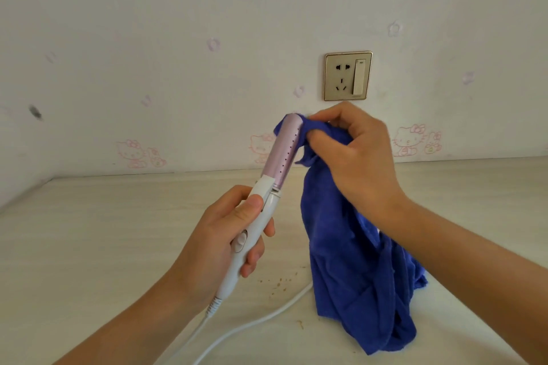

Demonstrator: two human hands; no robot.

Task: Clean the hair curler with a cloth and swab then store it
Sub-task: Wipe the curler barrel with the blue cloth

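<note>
Trailing white cord point(280, 309) beside hanging blue cloth point(350, 246); wall socket point(347, 76) behind

The person is showing only two arms in the head view, and both are appearing bare from the edge of the picture down to the fingertips. The left hand point(219, 234) is showing its thumb side, with slender fingers point(255, 255). The right hand point(358, 157) is showing its back, where the knuckles are standing out lightly. The left forearm point(133, 314) and the right forearm point(462, 240) are looking slim and smooth, with skin showing along their whole visible length.
</note>
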